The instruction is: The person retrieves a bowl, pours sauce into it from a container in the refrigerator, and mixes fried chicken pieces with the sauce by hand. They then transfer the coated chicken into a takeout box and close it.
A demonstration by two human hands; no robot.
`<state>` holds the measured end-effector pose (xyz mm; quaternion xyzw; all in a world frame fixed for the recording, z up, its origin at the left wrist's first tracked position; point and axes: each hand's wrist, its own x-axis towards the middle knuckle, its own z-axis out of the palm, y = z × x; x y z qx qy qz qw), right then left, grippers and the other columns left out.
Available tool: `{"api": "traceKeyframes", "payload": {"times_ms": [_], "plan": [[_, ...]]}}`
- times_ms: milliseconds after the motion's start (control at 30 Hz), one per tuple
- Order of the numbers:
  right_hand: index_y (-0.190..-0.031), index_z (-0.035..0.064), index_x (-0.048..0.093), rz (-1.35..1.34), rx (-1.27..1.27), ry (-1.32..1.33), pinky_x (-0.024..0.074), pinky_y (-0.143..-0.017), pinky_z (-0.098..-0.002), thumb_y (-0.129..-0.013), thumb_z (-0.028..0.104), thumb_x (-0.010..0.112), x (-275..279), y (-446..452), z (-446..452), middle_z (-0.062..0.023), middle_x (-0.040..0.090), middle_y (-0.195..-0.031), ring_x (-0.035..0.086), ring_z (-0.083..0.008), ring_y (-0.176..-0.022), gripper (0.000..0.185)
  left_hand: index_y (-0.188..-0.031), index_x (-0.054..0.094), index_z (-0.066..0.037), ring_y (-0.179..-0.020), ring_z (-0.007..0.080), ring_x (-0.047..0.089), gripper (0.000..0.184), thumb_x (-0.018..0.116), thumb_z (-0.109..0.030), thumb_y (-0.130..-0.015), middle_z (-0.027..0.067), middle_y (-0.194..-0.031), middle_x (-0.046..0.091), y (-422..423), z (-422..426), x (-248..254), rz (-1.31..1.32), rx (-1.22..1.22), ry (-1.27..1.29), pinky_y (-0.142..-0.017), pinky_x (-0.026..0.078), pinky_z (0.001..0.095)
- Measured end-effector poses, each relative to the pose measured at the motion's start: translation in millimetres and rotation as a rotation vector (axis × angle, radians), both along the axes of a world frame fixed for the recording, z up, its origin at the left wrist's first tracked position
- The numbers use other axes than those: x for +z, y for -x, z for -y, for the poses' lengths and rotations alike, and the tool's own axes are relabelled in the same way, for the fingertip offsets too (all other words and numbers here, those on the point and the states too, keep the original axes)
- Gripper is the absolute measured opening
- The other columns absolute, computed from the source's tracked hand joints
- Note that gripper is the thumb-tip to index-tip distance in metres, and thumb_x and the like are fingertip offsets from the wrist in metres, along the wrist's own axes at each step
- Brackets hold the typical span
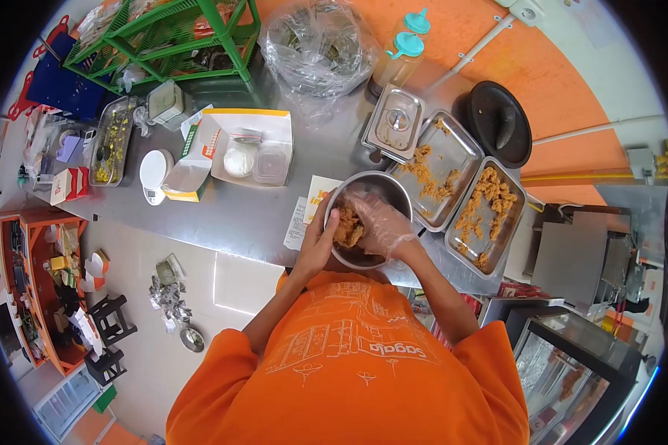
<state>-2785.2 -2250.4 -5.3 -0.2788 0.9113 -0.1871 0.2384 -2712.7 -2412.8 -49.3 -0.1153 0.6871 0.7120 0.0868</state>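
A round metal bowl (pixel 399 194) stands near the front edge of the steel table, with browned fried pieces (pixel 348 227) inside. My bare left hand (pixel 318 241) grips the bowl's left rim, thumb over the edge. Inside the bowl, my right hand (pixel 382 225) wears a clear plastic glove; its fingers are curled down by the fried pieces, and their tips are hidden. To the right, two steel trays hold more fried pieces: one tray (pixel 459 153) nearer the bowl, the other (pixel 516 216) farther right. Beneath the bowl's left side lie a printed card (pixel 321 191) and a receipt (pixel 296 225).
An open box (pixel 278 126) holds a wrapped white ball and a small tub. Left of it are a white scale (pixel 155 169) and a tray (pixel 113 141). Behind stand a lidded steel container (pixel 395 122), a black lid (pixel 497 122), a plastic bag (pixel 319 48) and a green rack (pixel 234 37).
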Motion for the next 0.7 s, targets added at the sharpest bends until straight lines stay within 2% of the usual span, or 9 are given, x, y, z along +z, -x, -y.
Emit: {"api": "traceKeyframes", "payload": {"times_ms": [67, 133, 233, 333, 367, 467, 567, 667, 700], "plan": [[-0.144, 0.0308, 0.044, -0.025, -0.014, 0.045, 0.0531, -0.093, -0.0462, -0.069, 0.012, 0.076, -9.7, -0.7, -7.0, -0.0152, 0.054, -0.133, 0.058, -0.0388, -0.114, 0.084, -0.151, 0.032, -0.002, -0.143, 0.0276, 0.032, 0.059, 0.041, -0.039, -0.106, 0.018, -0.151, 0.039, 2.8, 0.5, 4.4, -0.028, -0.009, -0.011, -0.118, 0.022, 0.0367], [-0.143, 0.0294, 0.046, -0.029, -0.074, -0.001, 0.0529, -0.092, -0.0464, -0.073, 0.01, 0.072, 14.3, 1.3, -4.0, -0.0145, 0.055, -0.133, 0.06, -0.0381, -0.112, 0.077, -0.151, 0.034, -0.002, -0.141, 0.0265, 0.034, 0.059, 0.041, -0.04, -0.106, 0.0174, -0.15, 0.041, 4.6, -1.3, 14.9, 0.065, 0.057, -0.118, -0.118, 0.023, 0.0363], [-0.14, 0.0268, 0.05, -0.335, -0.083, -0.171, 0.0543, -0.085, -0.045, -0.074, 0.006, 0.069, 33.5, -3.2, 6.4, -0.0166, 0.054, -0.134, 0.06, -0.0327, -0.114, 0.072, -0.151, 0.035, -0.002, -0.139, 0.0247, 0.037, 0.059, 0.042, -0.041, -0.106, 0.0162, -0.148, 0.043, 7.5, 0.0, 12.0, 0.072, 0.099, -0.159, -0.117, 0.025, 0.0354], [-0.141, 0.0272, 0.05, -0.599, 0.114, -0.095, 0.0542, -0.086, -0.0427, -0.075, 0.008, 0.07, 35.6, -13.2, 4.0, -0.0162, 0.055, -0.134, 0.061, -0.0313, -0.114, 0.072, -0.15, 0.035, -0.002, -0.138, 0.0235, 0.038, 0.059, 0.042, -0.041, -0.106, 0.0152, -0.148, 0.044, 11.8, 1.1, 1.1, 0.024, 0.126, -0.177, -0.115, 0.027, 0.0345], [-0.142, 0.0249, 0.048, -0.397, 0.084, 0.019, 0.0518, -0.092, -0.0436, -0.072, 0.011, 0.074, 41.8, -13.2, 0.9, -0.0171, 0.055, -0.133, 0.06, -0.0343, -0.114, 0.076, -0.15, 0.035, -0.002, -0.137, 0.0232, 0.038, 0.059, 0.042, -0.041, -0.106, 0.0149, -0.147, 0.044, 12.6, 1.8, -1.6, 0.01, 0.139, -0.189, -0.115, 0.027, 0.0342], [-0.143, 0.0191, 0.046, -0.219, 0.093, 0.343, 0.0494, -0.097, -0.0447, -0.07, 0.015, 0.076, 58.5, 13.0, -14.1, -0.0184, 0.054, -0.134, 0.06, -0.038, -0.114, 0.079, -0.15, 0.035, -0.001, -0.137, 0.0237, 0.039, 0.058, 0.041, -0.039, -0.106, 0.0152, -0.147, 0.044, 12.1, 4.7, 14.2, 0.008, 0.148, -0.151, -0.115, 0.028, 0.0342], [-0.139, 0.01, 0.047, -0.047, -0.009, 0.228, 0.049, -0.096, -0.0454, -0.067, 0.017, 0.079, 57.2, 20.5, -14.6, -0.0207, 0.059, -0.125, 0.059, -0.0414, -0.112, 0.079, -0.149, 0.037, -0.001, -0.138, 0.0243, 0.039, 0.057, 0.042, -0.038, -0.106, 0.0162, -0.147, 0.044, 9.4, 3.2, 20.1, -0.051, 0.113, -0.17, -0.115, 0.027, 0.0346], [-0.132, 0.003, 0.05, 0.019, 0.051, -0.011, 0.0501, -0.091, -0.0454, -0.07, 0.022, 0.077, 33.8, 18.7, 2.4, -0.0263, 0.062, -0.115, 0.061, -0.0412, -0.107, 0.07, -0.149, 0.037, -0.001, -0.138, 0.0249, 0.039, 0.055, 0.042, -0.036, -0.106, 0.0165, -0.147, 0.045, 6.0, -2.3, 18.2, -0.065, 0.102, -0.077, -0.115, 0.027, 0.0353], [-0.118, 0.0017, 0.056, 0.068, 0.025, -0.061, 0.0506, -0.09, -0.0456, -0.066, 0.028, 0.08, 28.9, 17.7, 9.2, -0.0253, 0.065, -0.109, 0.062, -0.0398, -0.104, 0.063, -0.149, 0.037, -0.001, -0.138, 0.0252, 0.039, 0.055, 0.042, -0.036, -0.107, 0.0165, -0.147, 0.045, 3.9, -3.0, 13.6, -0.076, 0.083, -0.03, -0.115, 0.027, 0.0354]]}}
